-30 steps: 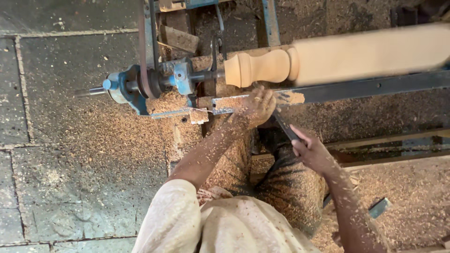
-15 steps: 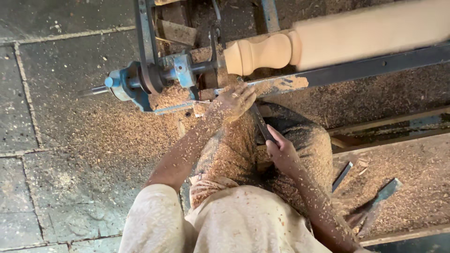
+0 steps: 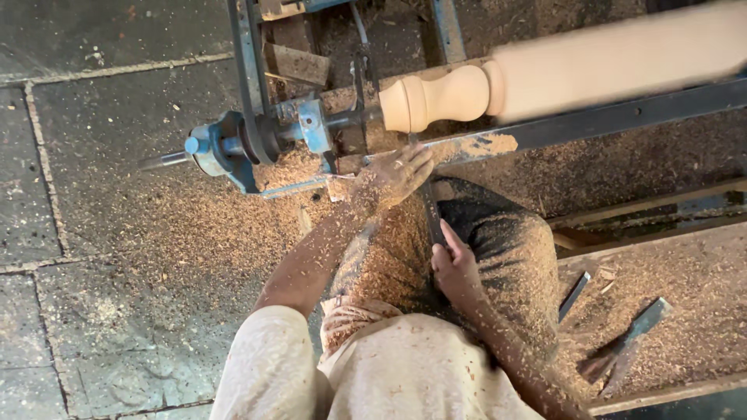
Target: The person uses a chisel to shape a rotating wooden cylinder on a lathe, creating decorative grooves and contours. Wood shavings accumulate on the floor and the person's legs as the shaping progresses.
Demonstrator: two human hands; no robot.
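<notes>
A long dark steel turning chisel (image 3: pixel 430 211) is gripped at its lower end by the right hand (image 3: pixel 454 268), fingers closed round the handle, while the left hand (image 3: pixel 393 176) is pressed down over the blade where it crosses the sawdust-caked metal tool rest (image 3: pixel 475 145). Just beyond the left fingers, a pale wooden spindle with a rounded bulb end (image 3: pixel 443 97) is mounted in the blue-painted lathe headstock (image 3: pixel 249 144); its surface appears blurred. Behind the right hand, two spare chisels (image 3: pixel 622 350) lie in shavings. A catch is judged possible if the edge is tipped too steeply into the wood, and the left fingers, kept so near the work, could be drawn in.
</notes>
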